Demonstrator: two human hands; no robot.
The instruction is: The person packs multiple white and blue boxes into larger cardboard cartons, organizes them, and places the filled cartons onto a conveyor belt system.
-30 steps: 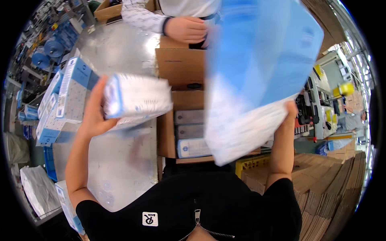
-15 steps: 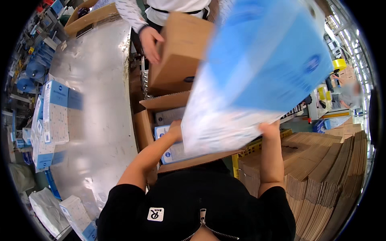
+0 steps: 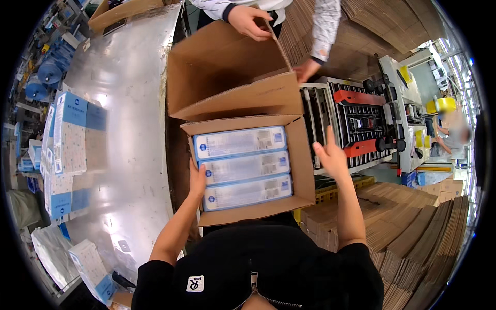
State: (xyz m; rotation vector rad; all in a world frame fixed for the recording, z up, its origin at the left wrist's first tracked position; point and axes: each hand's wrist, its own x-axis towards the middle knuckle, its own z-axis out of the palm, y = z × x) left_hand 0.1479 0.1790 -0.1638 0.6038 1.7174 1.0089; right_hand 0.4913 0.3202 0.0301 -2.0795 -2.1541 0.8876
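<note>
An open cardboard carton stands in front of me. Three white-and-blue boxes lie in it side by side, their narrow printed sides up. At the carton's left wall is my left hand, its thumb over the inner side and its fingers partly hidden by the wall. Just right of the carton, my right hand hangs in the air, fingers apart and holding nothing. Beyond, a second open carton tilts, with a co-worker's hand at its top edge and their other hand by its right side.
A metal table runs along the left, with several white-and-blue boxes on it. To the right is a roller conveyor with red guides. Stacks of flattened cardboard fill the lower right.
The large blue-and-white box has left my right hand, and three boxes now show in the carton. My left hand moved to the carton's left wall. The co-worker's carton has tilted, showing its open inside.
</note>
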